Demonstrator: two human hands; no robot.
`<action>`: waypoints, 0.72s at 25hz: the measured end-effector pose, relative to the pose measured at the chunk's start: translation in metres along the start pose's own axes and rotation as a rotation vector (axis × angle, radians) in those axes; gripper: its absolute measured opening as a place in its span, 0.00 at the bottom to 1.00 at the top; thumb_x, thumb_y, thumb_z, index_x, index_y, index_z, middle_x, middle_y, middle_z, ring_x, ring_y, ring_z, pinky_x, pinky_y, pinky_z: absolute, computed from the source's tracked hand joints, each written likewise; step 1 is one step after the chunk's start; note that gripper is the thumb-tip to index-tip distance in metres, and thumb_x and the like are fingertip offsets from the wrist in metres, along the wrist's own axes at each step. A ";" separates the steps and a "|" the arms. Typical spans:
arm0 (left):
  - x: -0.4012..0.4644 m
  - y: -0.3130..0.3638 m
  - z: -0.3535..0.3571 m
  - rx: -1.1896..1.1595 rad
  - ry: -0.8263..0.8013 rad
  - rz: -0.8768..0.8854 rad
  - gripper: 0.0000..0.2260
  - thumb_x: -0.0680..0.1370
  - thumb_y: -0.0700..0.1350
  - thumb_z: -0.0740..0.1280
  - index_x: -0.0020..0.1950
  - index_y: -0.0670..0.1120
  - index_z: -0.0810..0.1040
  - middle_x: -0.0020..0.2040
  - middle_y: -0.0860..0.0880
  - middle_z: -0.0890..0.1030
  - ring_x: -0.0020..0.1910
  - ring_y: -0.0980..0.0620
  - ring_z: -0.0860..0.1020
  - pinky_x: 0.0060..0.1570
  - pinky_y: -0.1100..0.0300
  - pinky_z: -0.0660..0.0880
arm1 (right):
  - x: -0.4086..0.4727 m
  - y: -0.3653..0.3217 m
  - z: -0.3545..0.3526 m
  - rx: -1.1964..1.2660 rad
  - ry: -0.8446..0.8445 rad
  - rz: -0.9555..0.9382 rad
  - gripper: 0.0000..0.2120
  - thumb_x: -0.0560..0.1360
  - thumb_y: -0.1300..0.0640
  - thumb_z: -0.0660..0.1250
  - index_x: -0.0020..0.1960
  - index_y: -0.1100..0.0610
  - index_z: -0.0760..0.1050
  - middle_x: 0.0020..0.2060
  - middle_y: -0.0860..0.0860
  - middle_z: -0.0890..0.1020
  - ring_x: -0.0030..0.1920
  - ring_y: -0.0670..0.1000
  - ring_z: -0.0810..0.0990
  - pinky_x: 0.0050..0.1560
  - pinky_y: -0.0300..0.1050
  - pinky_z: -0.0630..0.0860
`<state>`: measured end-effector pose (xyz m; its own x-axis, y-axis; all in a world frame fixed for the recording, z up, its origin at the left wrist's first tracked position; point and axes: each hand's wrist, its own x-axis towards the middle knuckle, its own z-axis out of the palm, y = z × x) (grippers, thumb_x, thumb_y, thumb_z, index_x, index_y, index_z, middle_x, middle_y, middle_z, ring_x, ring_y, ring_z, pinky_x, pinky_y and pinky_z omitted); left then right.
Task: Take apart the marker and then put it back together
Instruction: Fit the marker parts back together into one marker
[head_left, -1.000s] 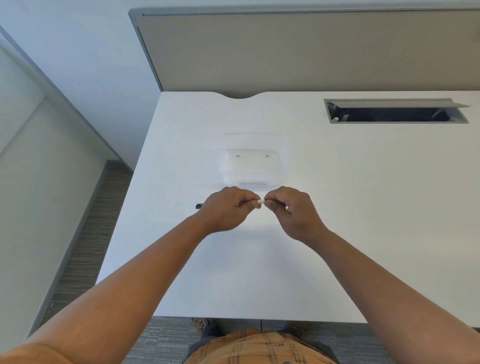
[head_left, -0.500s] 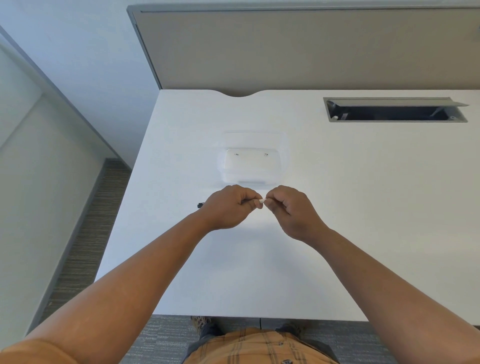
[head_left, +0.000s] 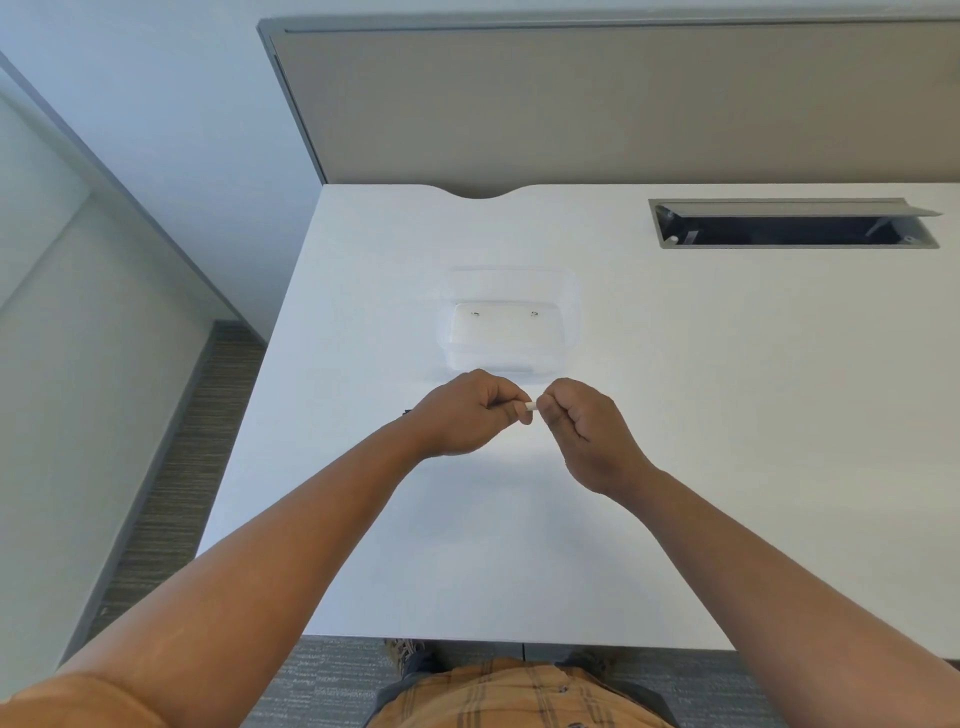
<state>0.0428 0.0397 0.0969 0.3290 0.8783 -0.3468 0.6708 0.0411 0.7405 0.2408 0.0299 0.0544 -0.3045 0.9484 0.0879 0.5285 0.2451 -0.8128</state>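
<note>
My left hand (head_left: 462, 415) is closed around the marker, hiding nearly all of its body. Only a short white end of the marker (head_left: 530, 406) shows between my two hands, and a dark tip (head_left: 407, 412) peeks out at the left of my left wrist. My right hand (head_left: 587, 431) pinches that white end with thumb and fingers. Both hands hover just above the white table (head_left: 727, 415), a little in front of a clear plastic box.
A clear plastic box (head_left: 511, 319) stands on the table just beyond my hands. A grey cable slot with an open flap (head_left: 789, 223) is set into the table at the back right. A beige partition (head_left: 623, 104) rises behind the table. The table's left edge drops to carpet.
Both hands stay almost in place. The dark tip at the left of my left wrist shows less than before.
</note>
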 end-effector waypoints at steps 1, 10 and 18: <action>0.000 0.002 0.002 0.075 0.017 0.012 0.11 0.82 0.52 0.61 0.50 0.55 0.83 0.47 0.58 0.84 0.50 0.54 0.80 0.52 0.56 0.77 | 0.002 -0.003 0.003 0.152 -0.013 0.126 0.17 0.84 0.56 0.59 0.36 0.51 0.71 0.29 0.45 0.68 0.31 0.47 0.64 0.34 0.41 0.63; 0.001 0.001 0.002 0.019 0.013 0.017 0.11 0.82 0.51 0.62 0.50 0.53 0.84 0.46 0.55 0.85 0.50 0.52 0.81 0.51 0.54 0.76 | 0.001 -0.010 -0.002 0.241 -0.009 0.264 0.19 0.84 0.52 0.58 0.37 0.61 0.69 0.28 0.50 0.66 0.30 0.49 0.63 0.33 0.44 0.62; 0.001 -0.006 -0.004 -0.149 -0.024 -0.035 0.10 0.82 0.49 0.64 0.48 0.51 0.85 0.52 0.46 0.84 0.54 0.45 0.80 0.56 0.50 0.77 | 0.009 -0.005 -0.008 -0.155 -0.045 -0.035 0.15 0.84 0.53 0.59 0.42 0.57 0.75 0.35 0.48 0.76 0.37 0.49 0.72 0.39 0.41 0.68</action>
<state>0.0365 0.0421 0.0939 0.3245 0.8633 -0.3865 0.5767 0.1433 0.8043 0.2416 0.0391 0.0638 -0.3586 0.9295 0.0859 0.6319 0.3094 -0.7106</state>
